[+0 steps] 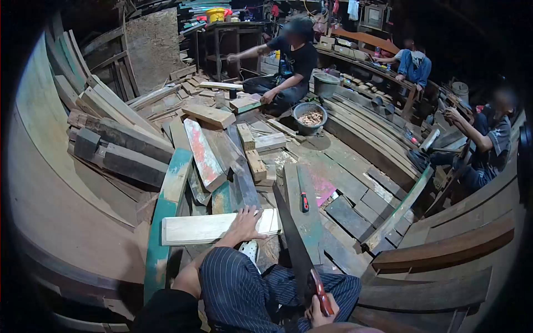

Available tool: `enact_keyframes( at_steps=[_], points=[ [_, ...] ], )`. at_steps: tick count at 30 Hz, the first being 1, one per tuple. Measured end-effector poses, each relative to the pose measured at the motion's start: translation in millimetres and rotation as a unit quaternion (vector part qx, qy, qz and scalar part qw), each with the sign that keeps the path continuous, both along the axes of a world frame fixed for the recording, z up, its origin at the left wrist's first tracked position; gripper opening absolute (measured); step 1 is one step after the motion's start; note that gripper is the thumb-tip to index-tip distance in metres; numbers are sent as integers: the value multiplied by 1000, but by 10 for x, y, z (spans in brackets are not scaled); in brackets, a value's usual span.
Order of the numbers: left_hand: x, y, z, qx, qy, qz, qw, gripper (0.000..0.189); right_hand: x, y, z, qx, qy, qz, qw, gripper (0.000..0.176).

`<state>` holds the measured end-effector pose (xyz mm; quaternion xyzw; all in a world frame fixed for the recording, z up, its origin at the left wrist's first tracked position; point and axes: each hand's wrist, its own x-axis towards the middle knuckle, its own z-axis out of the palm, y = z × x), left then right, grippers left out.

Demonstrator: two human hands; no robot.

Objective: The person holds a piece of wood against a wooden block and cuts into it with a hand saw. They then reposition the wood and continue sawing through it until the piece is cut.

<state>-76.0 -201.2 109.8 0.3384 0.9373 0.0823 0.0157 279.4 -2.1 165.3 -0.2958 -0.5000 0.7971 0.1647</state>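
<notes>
My left hand (242, 226) is clamped across a pale planed board (194, 228), fingertips over its far edge and thumb near the closer edge. The board lies crosswise in front of my knees, over other timber and a green-painted plank (159, 244). In my right hand (323, 312) is the reddish-brown wooden handle of a handsaw (298, 250). Its dark blade points forward and up, just right of the board's right end. A hand tool with a red-and-black grip (305, 203) lies on a worn plank (307, 227) beyond the blade.
Stacked timber (139, 161) rises at the left, with loose blocks (208, 116) ahead. A bucket of wood scraps (310, 118) stands near a seated person (291, 61). Two more people sit at the right, one close by (488, 139). Long planks (366, 139) lie between.
</notes>
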Motion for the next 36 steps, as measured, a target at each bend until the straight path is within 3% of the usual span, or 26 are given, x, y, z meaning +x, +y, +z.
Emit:
enact_keyframes(
  at_steps=[2,7,10,20,26,27,29,36],
  points=[
    [-10,-4,-39,-1,9,-3,1000,111,-406,41,6,113,22,47,992,13],
    [3,20,4,14,24,-3,1000,108,-1243,31,-120,225,65,87,968,13],
    [58,37,85,-1,26,8,1000,107,-1361,-15,-122,139,50,80,986,13],
    [50,59,36,-10,-1,35,999,110,-21,-109,-134,98,34,-6,995,11],
    [34,46,49,9,-4,9,1000,109,77,-64,197,324,-122,63,936,18],
    [26,38,38,15,-6,8,1000,108,-75,-32,12,205,5,24,978,10],
    [21,25,30,27,-10,3,1000,107,-423,-4,42,124,-2,42,991,11],
    [28,48,20,3,6,10,1000,108,-1408,35,-319,143,57,60,986,14]
  ],
)
